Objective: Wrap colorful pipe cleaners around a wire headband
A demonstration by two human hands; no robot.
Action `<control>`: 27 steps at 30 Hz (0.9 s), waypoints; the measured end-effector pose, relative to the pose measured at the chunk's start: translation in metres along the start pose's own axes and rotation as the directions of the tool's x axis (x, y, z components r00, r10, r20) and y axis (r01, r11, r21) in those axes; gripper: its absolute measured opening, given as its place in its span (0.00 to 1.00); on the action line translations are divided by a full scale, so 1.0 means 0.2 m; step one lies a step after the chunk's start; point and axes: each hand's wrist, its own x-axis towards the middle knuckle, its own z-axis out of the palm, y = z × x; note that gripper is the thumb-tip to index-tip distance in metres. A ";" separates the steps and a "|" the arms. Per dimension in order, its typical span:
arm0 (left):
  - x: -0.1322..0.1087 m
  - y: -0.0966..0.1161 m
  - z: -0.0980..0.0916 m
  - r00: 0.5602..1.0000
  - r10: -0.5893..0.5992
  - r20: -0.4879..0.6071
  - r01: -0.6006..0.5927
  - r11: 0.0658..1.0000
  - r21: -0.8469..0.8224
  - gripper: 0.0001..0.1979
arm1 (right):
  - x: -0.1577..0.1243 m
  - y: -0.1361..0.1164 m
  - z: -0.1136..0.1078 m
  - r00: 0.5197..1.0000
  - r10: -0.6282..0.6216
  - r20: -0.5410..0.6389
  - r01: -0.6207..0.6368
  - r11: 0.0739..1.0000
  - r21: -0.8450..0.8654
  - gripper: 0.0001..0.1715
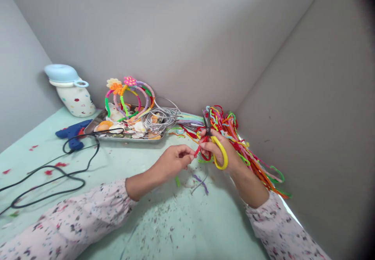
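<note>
My left hand [175, 160] is closed in a pinch on a short red pipe cleaner [197, 151] at the middle of the table. Close beside it, my right hand [224, 150] holds a pair of scissors [222, 156] with yellow and red handles, their dark blades pointing up and away. Fingertips of the right hand are near the other end of the red piece; whether they pinch it too, I cannot tell. Just beyond lies a heap of colourful pipe cleaners [231, 129], partly hidden by my right hand and forearm.
A metal tray [137, 139] carries flower-trimmed headbands [125, 99] and a tangle of grey wire hoops [162, 119]. Left of it lie a blue glue gun [74, 133], its black cord [80, 178] and a white bottle [74, 99]. Purple scraps [202, 183] lie near my hands. Grey walls enclose the table.
</note>
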 end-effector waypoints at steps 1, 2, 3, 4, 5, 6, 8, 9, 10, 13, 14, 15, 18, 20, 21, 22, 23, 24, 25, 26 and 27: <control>0.00 0.00 0.00 1.000 -0.011 -0.003 0.011 0.999 -0.042 0.06 | 0.00 0.01 0.01 1.000 0.003 -0.007 -0.003 1.000 0.003 0.13; 0.01 -0.01 0.00 1.000 -0.022 -0.006 0.021 0.997 -0.075 0.05 | 0.00 0.01 0.01 1.000 0.004 -0.019 -0.004 1.000 0.007 0.13; 0.01 -0.01 0.00 0.999 -0.036 -0.008 0.035 0.994 -0.105 0.05 | 0.00 0.01 0.02 1.000 0.005 -0.031 -0.005 1.000 0.010 0.13; 0.01 -0.01 0.00 0.998 -0.055 -0.008 0.054 0.989 -0.134 0.05 | 0.00 0.02 0.02 0.999 0.004 -0.040 -0.003 1.000 0.010 0.13; 0.01 -0.01 0.00 0.997 -0.077 -0.013 0.074 0.984 -0.163 0.05 | 0.00 0.02 0.03 0.999 0.004 -0.046 -0.004 1.000 0.006 0.13; 0.01 -0.01 0.00 0.995 -0.101 -0.025 0.094 0.977 -0.189 0.05 | 0.00 0.03 0.03 0.999 0.007 -0.050 -0.007 1.000 -0.004 0.14; 0.01 -0.01 0.00 0.988 -0.138 -0.072 0.119 0.967 -0.227 0.05 | 0.01 0.04 0.03 0.997 -0.002 -0.081 -0.002 0.999 -0.043 0.16; 0.01 0.00 0.00 0.983 -0.147 -0.108 0.118 0.965 -0.235 0.05 | 0.01 0.04 0.03 0.994 -0.022 -0.104 0.015 0.997 -0.070 0.17; 0.01 0.00 0.00 0.978 -0.144 -0.152 0.106 0.966 -0.235 0.05 | 0.01 0.04 0.04 0.990 -0.052 -0.130 0.038 0.993 -0.110 0.17; 0.02 0.00 -0.01 0.949 -0.107 -0.297 0.042 0.976 -0.215 0.04 | -0.01 0.03 0.06 0.966 -0.180 -0.184 0.111 0.937 -0.332 0.19; 0.02 0.00 -0.02 0.936 -0.098 -0.338 0.027 0.978 -0.209 0.04 | -0.02 0.02 0.07 0.958 -0.223 -0.181 0.125 0.891 -0.436 0.21; 0.02 0.00 -0.02 0.924 -0.097 -0.369 0.020 0.978 -0.207 0.04 | -0.03 0.01 0.07 0.945 -0.280 -0.170 0.155 0.839 -0.522 0.21; 0.02 0.01 -0.03 0.901 -0.121 -0.416 0.033 0.976 -0.213 0.05 | -0.07 0.01 0.10 0.907 -0.411 -0.092 0.251 0.704 -0.664 0.22; 0.02 0.02 -0.03 0.896 -0.113 -0.430 0.019 0.976 -0.216 0.06 | -0.07 0.02 0.11 0.914 -0.406 -0.007 0.282 0.645 -0.710 0.24; 0.02 0.02 -0.03 0.895 -0.105 -0.433 0.007 0.975 -0.220 0.06 | -0.07 0.03 0.11 0.921 -0.389 0.032 0.287 0.618 -0.732 0.25; 0.02 0.02 -0.02 0.895 -0.096 -0.435 -0.006 0.974 -0.228 0.07 | -0.07 0.03 0.12 0.926 -0.372 0.061 0.287 0.592 -0.753 0.26; 0.02 0.02 -0.02 0.897 -0.087 -0.434 -0.019 0.972 -0.236 0.07 | -0.07 0.04 0.12 0.930 -0.360 0.078 0.283 0.565 -0.775 0.26; 0.02 0.02 -0.02 0.899 -0.080 -0.432 -0.031 0.969 -0.244 0.08 | -0.07 0.05 0.13 0.932 -0.353 0.084 0.277 0.540 -0.795 0.26; 0.02 0.01 -0.02 0.901 -0.070 -0.428 -0.042 0.968 -0.247 0.09 | -0.07 0.05 0.13 0.933 -0.349 0.086 0.269 0.518 -0.812 0.26; 0.02 0.00 -0.02 0.904 -0.056 -0.425 -0.055 0.968 -0.244 0.09 | -0.07 0.05 0.13 0.934 -0.347 0.082 0.258 0.500 -0.827 0.26; 0.02 0.00 -0.02 0.906 -0.041 -0.421 -0.067 0.968 -0.240 0.10 | -0.07 0.06 0.13 0.935 -0.347 0.075 0.247 0.484 -0.839 0.26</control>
